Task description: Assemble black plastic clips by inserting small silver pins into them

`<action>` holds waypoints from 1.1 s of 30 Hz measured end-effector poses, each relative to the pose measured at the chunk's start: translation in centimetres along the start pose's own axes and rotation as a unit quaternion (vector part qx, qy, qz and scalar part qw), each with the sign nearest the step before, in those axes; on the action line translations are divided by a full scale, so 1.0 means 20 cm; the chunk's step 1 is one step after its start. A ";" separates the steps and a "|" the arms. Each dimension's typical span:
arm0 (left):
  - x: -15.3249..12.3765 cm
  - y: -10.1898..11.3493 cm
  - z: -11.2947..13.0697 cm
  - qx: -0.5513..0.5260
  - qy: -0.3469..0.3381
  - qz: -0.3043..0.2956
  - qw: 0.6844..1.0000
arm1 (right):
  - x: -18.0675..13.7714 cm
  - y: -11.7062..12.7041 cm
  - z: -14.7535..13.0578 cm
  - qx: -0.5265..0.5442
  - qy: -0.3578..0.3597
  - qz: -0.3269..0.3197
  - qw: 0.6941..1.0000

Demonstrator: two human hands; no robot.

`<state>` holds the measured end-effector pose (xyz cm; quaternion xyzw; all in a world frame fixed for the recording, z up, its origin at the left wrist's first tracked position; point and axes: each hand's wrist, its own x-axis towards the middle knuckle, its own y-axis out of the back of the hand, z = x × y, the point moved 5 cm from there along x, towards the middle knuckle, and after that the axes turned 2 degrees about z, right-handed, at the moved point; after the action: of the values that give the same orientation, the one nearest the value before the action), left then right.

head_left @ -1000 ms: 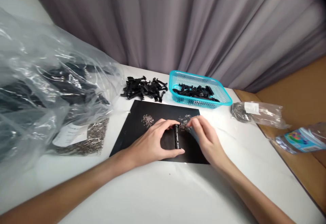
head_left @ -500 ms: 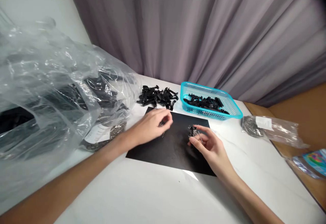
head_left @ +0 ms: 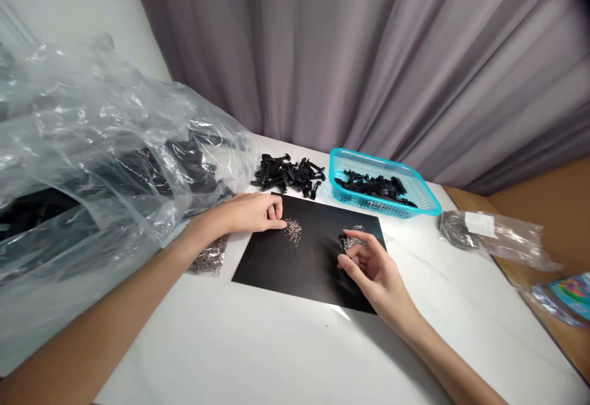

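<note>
My right hand [head_left: 375,267] pinches a small black plastic part [head_left: 342,244] between thumb and fingers, above the right side of a black mat [head_left: 308,270]. Behind those fingers lies a small pile of shiny metal pieces [head_left: 358,229], partly covered. At the mat's left edge, my left hand [head_left: 258,213] is closed, its fingers curled and its thumb tip at the rim of another pile of tiny metal pieces [head_left: 294,231]. Whether anything sits in the left fingers is hidden.
Loose black plastic parts [head_left: 288,174] lie behind the mat, beside a blue basket [head_left: 431,204] holding more. A large clear plastic bag [head_left: 115,128] bulges at left, above a packet of metal pieces [head_left: 209,257]. Another packet [head_left: 461,233] lies at right.
My left hand has moved left and pulled back from above the left metal pile, uncovering it. The right hand still holds the black part, now turned and shifted slightly left.
</note>
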<state>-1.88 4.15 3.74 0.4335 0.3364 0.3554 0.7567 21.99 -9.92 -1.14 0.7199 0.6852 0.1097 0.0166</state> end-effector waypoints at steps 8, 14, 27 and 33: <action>0.01 0.00 -0.01 -0.019 -0.007 -0.022 1.000 | 0.00 0.00 0.00 -0.015 0.010 -0.011 1.000; 0.01 0.02 -0.01 -0.053 -0.026 -0.008 0.998 | -0.01 0.00 -0.01 -0.022 0.011 -0.015 1.000; 0.04 -0.01 -0.08 -0.041 -0.022 0.019 0.999 | -0.01 -0.02 0.00 -0.058 0.012 -0.033 0.998; 0.04 0.00 -0.07 -0.036 -0.035 0.012 0.999 | 0.00 -0.02 -0.01 -0.066 0.018 -0.034 0.997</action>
<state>-2.65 5.41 2.96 0.4227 0.2912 0.3609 0.7787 21.60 -9.94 -0.96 0.6915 0.7006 0.1669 0.0560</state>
